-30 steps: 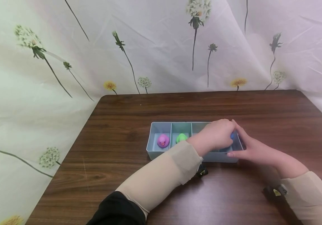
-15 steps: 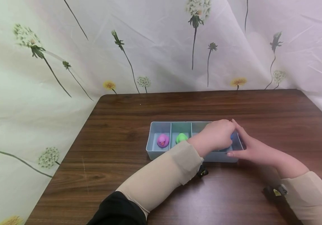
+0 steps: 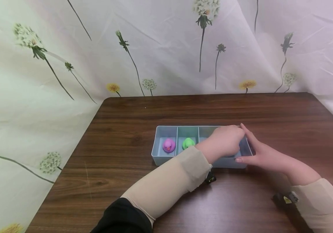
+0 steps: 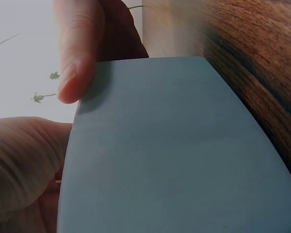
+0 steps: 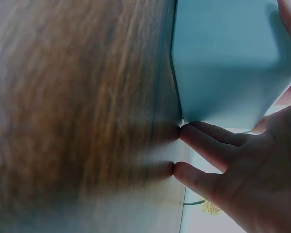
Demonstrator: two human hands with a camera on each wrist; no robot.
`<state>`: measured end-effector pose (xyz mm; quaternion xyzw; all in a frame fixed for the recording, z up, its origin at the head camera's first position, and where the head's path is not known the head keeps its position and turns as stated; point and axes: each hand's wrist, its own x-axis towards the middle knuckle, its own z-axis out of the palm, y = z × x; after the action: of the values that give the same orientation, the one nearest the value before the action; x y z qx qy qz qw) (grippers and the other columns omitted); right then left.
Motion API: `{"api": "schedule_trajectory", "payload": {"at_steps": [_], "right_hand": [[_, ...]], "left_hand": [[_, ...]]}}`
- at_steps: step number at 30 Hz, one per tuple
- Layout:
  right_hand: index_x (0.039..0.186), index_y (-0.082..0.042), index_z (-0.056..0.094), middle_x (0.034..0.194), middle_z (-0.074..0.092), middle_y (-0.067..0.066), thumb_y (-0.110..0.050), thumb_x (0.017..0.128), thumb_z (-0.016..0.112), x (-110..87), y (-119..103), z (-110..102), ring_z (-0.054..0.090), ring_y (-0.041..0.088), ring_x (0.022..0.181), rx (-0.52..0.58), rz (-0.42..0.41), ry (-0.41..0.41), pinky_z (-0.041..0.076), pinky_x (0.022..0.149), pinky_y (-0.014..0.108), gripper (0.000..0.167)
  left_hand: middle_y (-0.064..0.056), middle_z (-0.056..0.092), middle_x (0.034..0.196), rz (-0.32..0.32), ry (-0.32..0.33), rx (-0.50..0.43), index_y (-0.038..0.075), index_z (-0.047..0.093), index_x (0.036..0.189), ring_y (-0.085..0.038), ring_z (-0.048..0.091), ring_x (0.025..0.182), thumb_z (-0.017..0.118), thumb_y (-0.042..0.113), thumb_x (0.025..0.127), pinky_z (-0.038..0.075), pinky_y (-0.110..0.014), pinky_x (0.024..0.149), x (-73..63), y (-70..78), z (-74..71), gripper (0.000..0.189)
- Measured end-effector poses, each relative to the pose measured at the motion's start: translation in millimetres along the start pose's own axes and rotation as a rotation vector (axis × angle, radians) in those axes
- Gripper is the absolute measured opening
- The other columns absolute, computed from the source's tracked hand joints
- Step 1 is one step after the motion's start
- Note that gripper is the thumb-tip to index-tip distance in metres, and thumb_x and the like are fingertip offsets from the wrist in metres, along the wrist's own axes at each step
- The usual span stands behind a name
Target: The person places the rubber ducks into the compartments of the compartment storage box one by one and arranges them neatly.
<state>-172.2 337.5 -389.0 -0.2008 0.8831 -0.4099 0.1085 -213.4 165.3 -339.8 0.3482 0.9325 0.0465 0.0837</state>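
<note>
A pale blue divided box [image 3: 166, 159] stands on the table in the head view. Its leftmost compartment holds a pink toy duck [image 3: 168, 145], and a green toy duck [image 3: 188, 143] sits in the one beside it. My left hand [image 3: 226, 139] reaches across into the box's right part, knuckles up, its fingertips hidden inside. What it may be holding there is hidden. My right hand [image 3: 263, 157] grips the right end, thumb on the front wall and a finger at the far corner. In the right wrist view, other fingers [image 5: 203, 145] lie by the box's end.
The box rests on a dark wood-grain table [image 3: 125, 129]. Behind it hangs a white cloth [image 3: 166, 58] with printed dandelions. My left sleeve [image 3: 166, 184] covers part of the table in front of the box. Small dark devices sit at both wrists.
A bit of blue that showed beside the left fingers in the earlier head frames is now hidden behind them. The left hand has shifted very slightly; the right hand keeps its grip on the box.
</note>
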Motion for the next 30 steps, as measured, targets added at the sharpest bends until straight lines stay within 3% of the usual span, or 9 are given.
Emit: {"api": "schedule_trajectory", "payload": {"at_steps": [9, 13, 23, 30], "right_hand": [[0.157, -0.025, -0.012, 0.161, -0.003, 0.022, -0.025, 0.088, 0.076, -0.6, 0.6, -0.3, 0.008, 0.046, 0.144, 0.016, -0.002, -0.001, 0.019, 0.104, 0.070, 0.112], [0.157, -0.027, -0.012, 0.161, -0.002, 0.023, -0.026, 0.088, 0.076, -0.7, 1.2, -0.1, 0.009, 0.047, 0.144, 0.013, 0.001, 0.000, 0.020, 0.104, 0.070, 0.112], [0.157, -0.028, -0.012, 0.161, 0.000, 0.023, -0.027, 0.087, 0.077, 0.6, 3.8, -0.8, 0.012, 0.047, 0.143, -0.005, 0.012, 0.001, 0.021, 0.104, 0.069, 0.113], [0.157, -0.025, -0.012, 0.161, 0.001, 0.024, -0.029, 0.088, 0.076, 0.0, 2.3, -1.4, 0.015, 0.047, 0.143, -0.017, 0.018, 0.000, 0.023, 0.104, 0.068, 0.112]], "left_hand": [[0.008, 0.065, 0.110, 0.010, 0.003, 0.058, 0.023, 0.066, 0.125, -0.009, 0.056, 0.079, 0.068, 0.017, 0.091, 0.047, -0.024, 0.068, 3.9, 0.2, 3.8, 0.035], [0.007, 0.065, 0.103, 0.010, -0.001, 0.060, 0.023, 0.067, 0.123, -0.009, 0.056, 0.077, 0.070, 0.019, 0.090, 0.046, -0.023, 0.067, 4.8, -0.1, 5.2, 0.034], [0.007, 0.066, 0.106, 0.012, 0.001, 0.068, 0.023, 0.066, 0.124, -0.009, 0.056, 0.078, 0.072, 0.020, 0.089, 0.047, -0.023, 0.069, 6.3, -0.5, 7.0, 0.036], [0.008, 0.066, 0.097, 0.020, 0.012, 0.084, 0.024, 0.067, 0.122, -0.009, 0.055, 0.078, 0.072, 0.022, 0.089, 0.047, -0.025, 0.075, 6.2, -0.8, 7.7, 0.034]]}}
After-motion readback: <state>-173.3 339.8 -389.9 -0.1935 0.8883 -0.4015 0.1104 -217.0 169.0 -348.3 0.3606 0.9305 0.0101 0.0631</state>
